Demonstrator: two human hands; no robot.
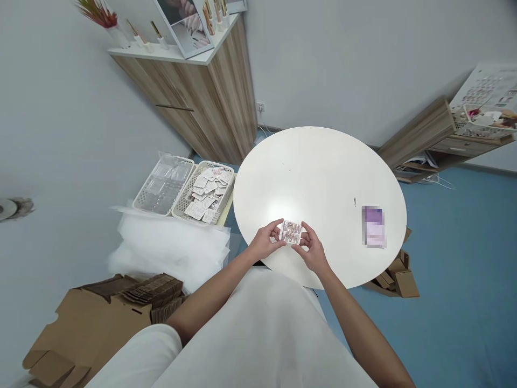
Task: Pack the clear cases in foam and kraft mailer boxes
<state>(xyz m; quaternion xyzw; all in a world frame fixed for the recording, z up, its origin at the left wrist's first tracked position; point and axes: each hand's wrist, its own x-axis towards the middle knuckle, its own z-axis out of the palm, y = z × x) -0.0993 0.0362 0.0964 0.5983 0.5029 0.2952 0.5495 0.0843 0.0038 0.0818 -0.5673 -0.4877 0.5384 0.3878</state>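
Note:
A small white card [291, 231] with two rows of pinkish press-on nails is held up over the near edge of the round white table [319, 178]. My left hand [265, 240] pinches its left side between thumb and fingers. On the right side, my right hand [312, 250] grips the same card, thumb at the lower corner and a finger at the upper one. The nails face up toward the camera.
Left of the table are a basket of white cards [208, 191], a basket of clear plastic packs [163, 186], white foam sheets [169, 242] and folded cardboard boxes [92, 323]. A blurred purple item [374, 227] lies on the table's right side.

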